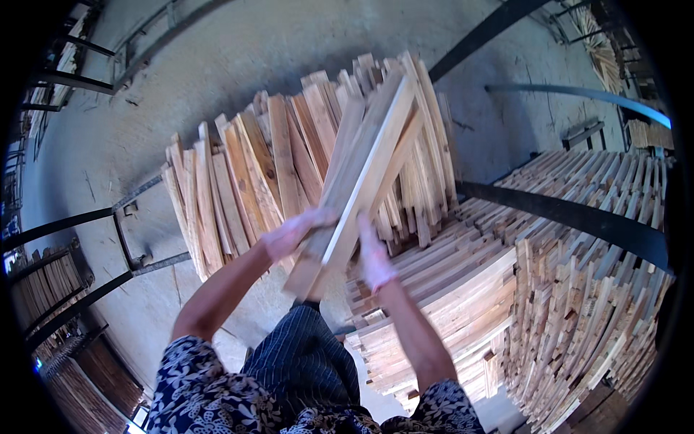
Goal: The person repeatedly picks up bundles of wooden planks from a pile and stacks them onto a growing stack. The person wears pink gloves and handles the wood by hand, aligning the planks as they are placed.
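Several long wooden planks (365,166) lie slantwise together in front of me, their near ends by my legs and their far ends over a stack of planks (285,152). My left hand (298,230), in a pale thin glove, grips the left side of these slanted planks near their lower end. Against the opposite side presses my right hand (374,259), gloved alike, its fingers pointing away from me along the edge. The two hands clasp the planks between them. The undersides of the planks and some fingertips are hidden.
To the right spreads a large, layered pile of wooden strips (441,296). A dark metal bar (571,213) crosses above it, and another bar (481,40) rises behind the stack. A black metal frame (119,224) stands at left on the concrete floor (195,65).
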The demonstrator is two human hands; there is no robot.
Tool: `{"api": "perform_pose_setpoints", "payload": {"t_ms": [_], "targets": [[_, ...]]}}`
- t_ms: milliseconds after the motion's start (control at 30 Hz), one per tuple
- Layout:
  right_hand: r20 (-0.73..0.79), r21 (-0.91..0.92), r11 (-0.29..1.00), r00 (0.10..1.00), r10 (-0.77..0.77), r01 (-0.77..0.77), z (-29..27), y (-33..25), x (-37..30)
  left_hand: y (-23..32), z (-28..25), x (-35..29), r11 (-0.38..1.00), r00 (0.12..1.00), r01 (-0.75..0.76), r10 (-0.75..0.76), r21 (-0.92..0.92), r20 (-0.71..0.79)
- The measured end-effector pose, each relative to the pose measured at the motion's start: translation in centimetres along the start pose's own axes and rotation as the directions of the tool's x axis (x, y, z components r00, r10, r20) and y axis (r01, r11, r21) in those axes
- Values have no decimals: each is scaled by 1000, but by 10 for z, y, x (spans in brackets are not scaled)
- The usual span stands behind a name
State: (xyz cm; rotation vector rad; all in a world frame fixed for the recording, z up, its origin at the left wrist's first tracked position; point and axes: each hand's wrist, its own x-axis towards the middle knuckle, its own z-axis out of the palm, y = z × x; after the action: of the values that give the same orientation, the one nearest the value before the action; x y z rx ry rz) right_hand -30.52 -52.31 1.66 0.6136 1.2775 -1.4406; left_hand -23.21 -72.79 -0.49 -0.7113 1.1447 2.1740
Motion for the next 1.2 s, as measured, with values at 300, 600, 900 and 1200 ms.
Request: {"api": "perform_pose_setpoints", "payload": {"t_ms": [300, 600, 900, 1200], "targets": [[56, 447, 885, 983, -176, 133, 27, 73, -33, -57, 37, -110, 967, 950, 239, -214, 88, -228], [220, 526, 817, 891, -397, 235, -7, 113, -120, -6, 173, -213, 683, 946, 274, -64, 677, -318], [-33, 394, 691, 761, -648, 606, -45, 224, -344, -135, 273, -329, 731, 932, -346, 340, 588, 125], [-631, 103, 426, 390, -671, 899, -226, 304, -450, -270, 422, -207, 751, 875, -406, 153, 522, 460]]}}
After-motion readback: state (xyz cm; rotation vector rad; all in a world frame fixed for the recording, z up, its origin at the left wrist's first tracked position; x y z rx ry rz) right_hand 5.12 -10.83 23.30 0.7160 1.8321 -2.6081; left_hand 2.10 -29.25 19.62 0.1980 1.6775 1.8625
